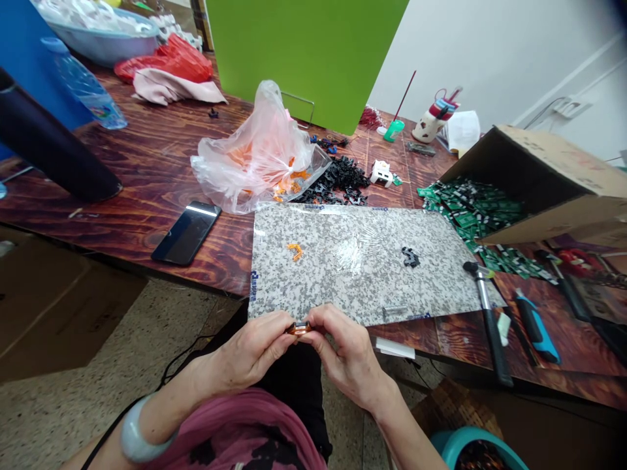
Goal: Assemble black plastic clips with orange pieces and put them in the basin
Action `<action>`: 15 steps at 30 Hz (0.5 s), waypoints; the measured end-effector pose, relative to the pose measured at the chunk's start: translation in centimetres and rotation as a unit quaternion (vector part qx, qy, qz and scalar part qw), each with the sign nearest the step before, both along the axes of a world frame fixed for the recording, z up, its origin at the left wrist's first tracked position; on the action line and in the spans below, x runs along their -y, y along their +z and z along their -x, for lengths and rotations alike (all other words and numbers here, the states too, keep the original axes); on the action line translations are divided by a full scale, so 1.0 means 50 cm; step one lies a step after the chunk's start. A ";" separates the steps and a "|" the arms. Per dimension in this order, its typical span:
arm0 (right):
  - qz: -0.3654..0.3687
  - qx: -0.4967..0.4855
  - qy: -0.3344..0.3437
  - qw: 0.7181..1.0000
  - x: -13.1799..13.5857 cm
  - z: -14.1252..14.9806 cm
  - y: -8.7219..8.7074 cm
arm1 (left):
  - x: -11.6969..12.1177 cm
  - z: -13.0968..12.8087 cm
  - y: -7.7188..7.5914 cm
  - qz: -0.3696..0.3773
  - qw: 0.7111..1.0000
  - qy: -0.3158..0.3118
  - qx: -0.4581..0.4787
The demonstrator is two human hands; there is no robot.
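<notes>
Between my two hands, just off the near edge of the granite-patterned slab (313, 287), is a small orange and black plastic part (300, 328). My left hand (259, 343) pinches its left end with thumb and forefinger. At the other end my right hand (343, 352) grips it the same way. The fingers hide much of the part, so its exact kind does not show. On the slab lie an orange plastic clip (294, 251), a pile of thin silvery pins (353, 254) and a black plastic clip (410, 257).
Behind the slab sit a plastic bag (259, 156) of orange parts and a heap of black parts (343, 183). A cardboard box (548, 176) spills green circuit boards (475, 209). A hammer (490, 326) and blue cutter (536, 326) lie right, a phone (187, 233) left.
</notes>
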State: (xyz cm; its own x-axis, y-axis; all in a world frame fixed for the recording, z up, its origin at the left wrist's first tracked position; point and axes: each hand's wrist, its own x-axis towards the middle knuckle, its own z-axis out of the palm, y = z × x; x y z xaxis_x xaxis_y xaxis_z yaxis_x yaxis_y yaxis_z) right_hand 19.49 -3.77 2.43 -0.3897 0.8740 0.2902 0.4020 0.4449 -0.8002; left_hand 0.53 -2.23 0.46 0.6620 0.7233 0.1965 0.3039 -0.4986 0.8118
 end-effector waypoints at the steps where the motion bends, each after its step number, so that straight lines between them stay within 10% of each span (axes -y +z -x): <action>1: -0.006 -0.005 -0.002 1.000 -0.001 -0.001 0.000 | -0.002 0.001 0.000 -0.004 1.000 -0.001 0.004; 15: 0.000 -0.058 -0.035 0.998 -0.002 -0.018 -0.021 | -0.012 0.004 -0.017 0.040 0.998 0.037 0.021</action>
State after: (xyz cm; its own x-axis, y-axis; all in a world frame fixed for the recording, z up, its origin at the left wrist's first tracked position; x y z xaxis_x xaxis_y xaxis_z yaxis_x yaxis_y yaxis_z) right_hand 20.41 -3.66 1.38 -0.2925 0.8979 0.3291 0.3372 0.4189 -0.8431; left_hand 0.32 -1.64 -0.41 0.5986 0.7842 0.1635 0.3014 -0.4095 0.8610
